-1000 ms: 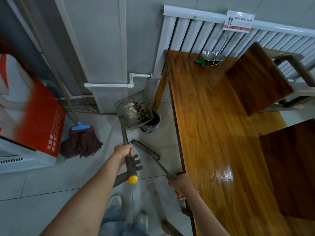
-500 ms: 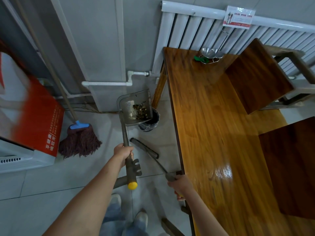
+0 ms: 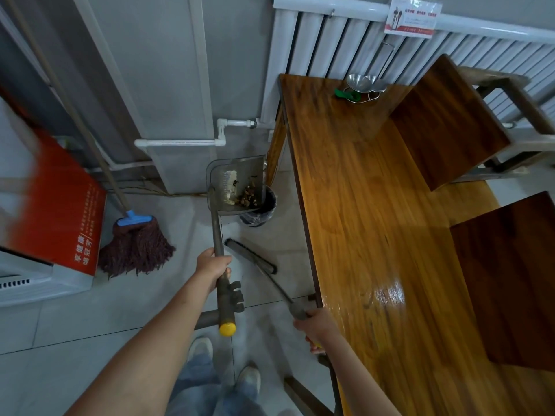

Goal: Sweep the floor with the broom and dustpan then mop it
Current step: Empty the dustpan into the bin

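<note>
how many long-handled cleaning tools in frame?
3. Grey dustpan held by the left hand over the bin; dark-bristled broom in the right hand; maroon string mop leaning against the wall, left.

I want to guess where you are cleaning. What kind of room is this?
Probably a canteen or dining hall. There is a long glossy wooden table with brown wooden benches beside it, small shiny metal bowls at its far end, and a wall sign picturing cutlery above the white radiator.

The left hand gripped the dustpan handle, the pan tipped over a small bin with debris inside. The right hand held the broom. A mop leaned against the wall.
</note>
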Tool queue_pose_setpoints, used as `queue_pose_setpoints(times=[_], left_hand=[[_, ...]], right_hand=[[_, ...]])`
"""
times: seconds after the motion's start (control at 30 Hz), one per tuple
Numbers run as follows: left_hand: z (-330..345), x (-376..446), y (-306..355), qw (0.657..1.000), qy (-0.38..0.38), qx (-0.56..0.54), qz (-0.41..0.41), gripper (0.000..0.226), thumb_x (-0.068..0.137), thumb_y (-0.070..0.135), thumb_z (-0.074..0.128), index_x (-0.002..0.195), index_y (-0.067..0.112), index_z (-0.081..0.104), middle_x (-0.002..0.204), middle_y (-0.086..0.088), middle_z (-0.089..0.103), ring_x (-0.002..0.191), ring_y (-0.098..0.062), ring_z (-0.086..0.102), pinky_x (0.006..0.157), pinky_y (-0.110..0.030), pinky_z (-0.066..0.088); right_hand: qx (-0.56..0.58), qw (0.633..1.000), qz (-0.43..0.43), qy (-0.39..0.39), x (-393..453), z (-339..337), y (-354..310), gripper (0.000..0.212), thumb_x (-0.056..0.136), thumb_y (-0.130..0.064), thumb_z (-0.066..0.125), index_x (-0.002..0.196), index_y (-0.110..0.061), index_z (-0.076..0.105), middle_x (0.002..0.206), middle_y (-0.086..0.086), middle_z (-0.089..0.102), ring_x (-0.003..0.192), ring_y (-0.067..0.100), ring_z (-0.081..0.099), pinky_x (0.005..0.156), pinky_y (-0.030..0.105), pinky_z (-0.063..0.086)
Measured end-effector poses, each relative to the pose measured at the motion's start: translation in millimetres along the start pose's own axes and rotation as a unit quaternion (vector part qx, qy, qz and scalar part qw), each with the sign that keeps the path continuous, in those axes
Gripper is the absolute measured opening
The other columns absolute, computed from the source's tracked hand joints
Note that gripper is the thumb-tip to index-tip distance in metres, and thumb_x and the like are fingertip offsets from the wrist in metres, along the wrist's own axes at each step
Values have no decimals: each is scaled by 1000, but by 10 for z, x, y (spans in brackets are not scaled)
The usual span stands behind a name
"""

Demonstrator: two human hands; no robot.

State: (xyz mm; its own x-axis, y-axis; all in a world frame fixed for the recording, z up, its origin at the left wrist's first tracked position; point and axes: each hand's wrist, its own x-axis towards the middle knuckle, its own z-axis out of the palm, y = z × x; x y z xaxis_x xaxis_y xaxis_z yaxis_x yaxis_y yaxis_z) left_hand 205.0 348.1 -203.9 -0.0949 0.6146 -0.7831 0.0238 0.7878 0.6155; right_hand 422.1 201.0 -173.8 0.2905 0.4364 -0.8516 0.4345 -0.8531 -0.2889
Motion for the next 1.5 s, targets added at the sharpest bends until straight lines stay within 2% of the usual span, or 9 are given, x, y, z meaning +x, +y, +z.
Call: queue_pose_setpoints(times=[0.27,0.4,0.57,0.8,1.0,1.13,1.2,1.4,1.5], left_hand=[[-20,18,-13,1000,0,23,8,17,86,-5,55,99,5,51,64,-9,45,45,-18,42,42,-25,39],[-30,19,-17,999,9,37,20,14,84,-6,56,94,4,52,62,-9,46,44,-19,44,43,-26,39],[-18,18,-28,998,17,47,25,17,83,-6,55,98,3,53,62,-10,47,44,-20,44,44,-27,41],[27,55,20,993,46,91,55,21,82,-5,55,101,5,56,71,-14,56,47,-24,49,46,-29,44],[53,27,12,978,73,175,89,23,82,0,56,96,18,50,90,-16,64,67,-30,58,56,-32,51],[69,55,-49,972,75,196,103,22,80,4,57,100,12,58,89,-16,65,69,-30,58,69,-41,56],[96,51,-63,971,73,204,105,24,80,4,56,102,11,59,91,-17,66,71,-31,59,70,-41,56],[191,11,-42,963,69,234,112,13,82,3,52,93,9,57,92,-16,65,83,-34,65,70,-39,57],[175,20,-16,958,62,257,115,17,84,5,53,99,9,58,97,-15,65,81,-30,62,68,-33,53]], right_hand=[[-3,1000,3,4,10,1,38,26,91,-24,64,113,-11,62,67,4,57,50,13,56,51,23,51],[6,1000,5,4,16,12,61,21,89,-22,64,106,-9,65,66,6,57,51,15,55,60,30,57],[2,1000,4,1,10,20,66,23,90,-22,65,110,-9,63,68,5,57,54,14,55,52,24,53],[-14,1000,4,9,34,5,112,24,90,-23,65,110,-10,63,67,4,58,51,13,56,55,25,56],[-17,1000,-3,8,55,13,118,22,89,-23,65,107,-11,65,69,4,59,55,15,59,63,31,60],[-18,1000,-13,7,76,-6,133,26,89,-23,65,112,-11,64,71,1,57,60,13,57,67,29,59],[-18,1000,-12,6,86,-4,145,26,89,-24,66,112,-11,64,71,1,58,62,13,58,70,31,60],[-17,1000,-8,3,100,11,168,28,88,-23,66,112,-10,64,73,1,59,62,14,58,66,30,60],[-15,1000,-7,3,105,12,182,28,88,-24,66,113,-10,64,71,1,58,60,13,57,66,30,59]])
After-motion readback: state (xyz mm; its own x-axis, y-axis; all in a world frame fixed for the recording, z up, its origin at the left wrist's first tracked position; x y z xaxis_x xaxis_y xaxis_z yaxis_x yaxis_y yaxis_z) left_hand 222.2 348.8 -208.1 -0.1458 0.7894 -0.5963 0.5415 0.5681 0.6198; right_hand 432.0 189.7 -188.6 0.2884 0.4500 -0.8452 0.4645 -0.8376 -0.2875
